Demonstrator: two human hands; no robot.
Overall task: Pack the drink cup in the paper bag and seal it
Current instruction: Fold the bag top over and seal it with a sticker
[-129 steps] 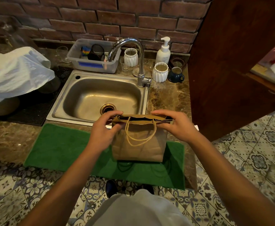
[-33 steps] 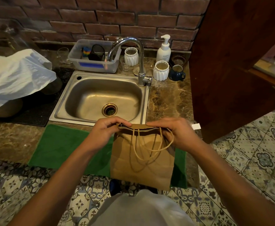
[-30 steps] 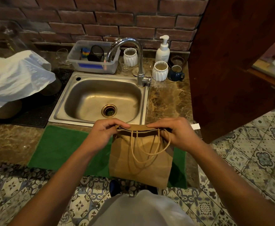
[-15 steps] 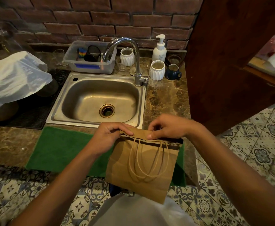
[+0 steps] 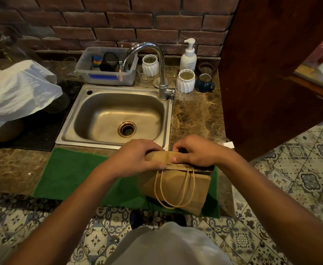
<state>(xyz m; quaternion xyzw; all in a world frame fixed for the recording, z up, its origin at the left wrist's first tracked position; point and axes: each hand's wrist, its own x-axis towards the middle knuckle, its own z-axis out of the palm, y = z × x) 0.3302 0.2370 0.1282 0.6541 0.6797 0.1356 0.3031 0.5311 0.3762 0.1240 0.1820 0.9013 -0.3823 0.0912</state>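
A brown paper bag (image 5: 176, 186) with twine handles stands on the green mat (image 5: 70, 173) at the counter's front edge. Its top is folded over into a flap, and the handles hang down the near face. My left hand (image 5: 137, 159) grips the folded top at its left end. My right hand (image 5: 195, 153) pinches the fold at the right, thumb on the near side. The drink cup is hidden; I cannot see inside the bag.
Behind the bag lies a steel sink (image 5: 116, 117) with a curved tap (image 5: 162, 73). White ribbed cups (image 5: 185, 81), a blue mug (image 5: 204, 85), a soap pump (image 5: 188, 58) and a plastic tub (image 5: 107, 67) stand at the back. A white plastic bag (image 5: 17, 92) lies left; a wooden panel (image 5: 271, 73) rises right.
The bag's top has been folded down over itself. Both hands have closed in on the fold, and the bag now stands lower on the mat.
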